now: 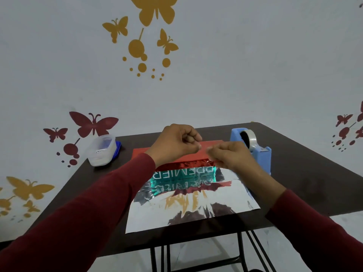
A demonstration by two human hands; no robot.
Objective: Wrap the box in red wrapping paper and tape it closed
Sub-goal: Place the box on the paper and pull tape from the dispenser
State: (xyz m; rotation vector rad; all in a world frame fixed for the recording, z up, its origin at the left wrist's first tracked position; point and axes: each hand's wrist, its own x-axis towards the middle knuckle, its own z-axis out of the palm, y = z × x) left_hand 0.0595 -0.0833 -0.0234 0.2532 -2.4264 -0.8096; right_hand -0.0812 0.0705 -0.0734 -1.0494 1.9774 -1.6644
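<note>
A green box [182,174] with white lettering lies on the wrapping paper [196,211], whose silver underside faces up. The paper's red side is folded over the box's far top [188,154]. My left hand [176,143] and my right hand [229,156] hover just above that red fold, fingertips facing each other. Both pinch the ends of a short strip of clear tape [204,147], which is barely visible between them.
A blue tape dispenser [253,146] with a clear roll stands right of the box. A translucent plastic container [102,150] with a blue lid beside it sits at the table's far left. The dark table [306,185] ends near me, just past the paper's edge.
</note>
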